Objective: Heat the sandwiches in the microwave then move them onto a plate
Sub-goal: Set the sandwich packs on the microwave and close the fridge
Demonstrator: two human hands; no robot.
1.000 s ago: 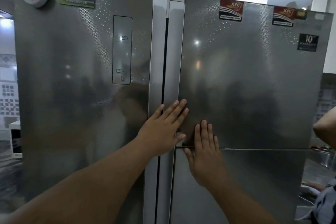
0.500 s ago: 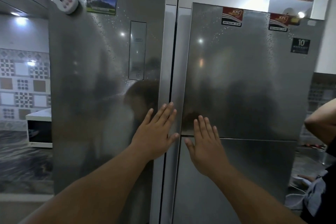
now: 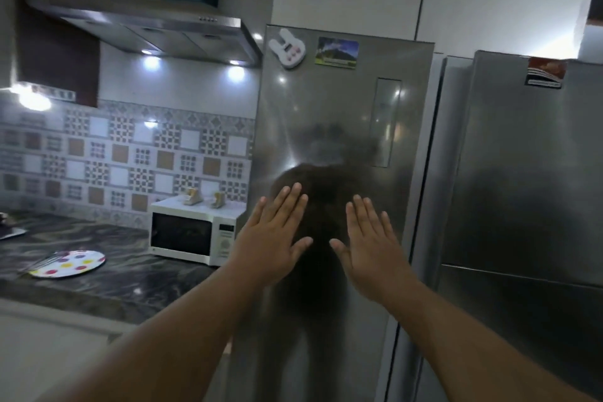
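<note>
A white microwave with a dark closed door stands on the dark marble counter, left of the steel fridge. A white plate with coloured dots lies on the counter further left, cutlery resting on its edge. My left hand and my right hand are both raised with flat straight fingers in front of the left fridge door, holding nothing. No sandwiches are in view.
A second steel fridge stands to the right. A range hood with lit lamps hangs over the counter. Patterned tiles line the back wall. Two small objects sit on top of the microwave. Magnets stick to the fridge door.
The view has swung left, bringing the microwave, counter and dotted plate into sight. Both hands moved left from the gap between the fridges to the left door, still flat and spread.
</note>
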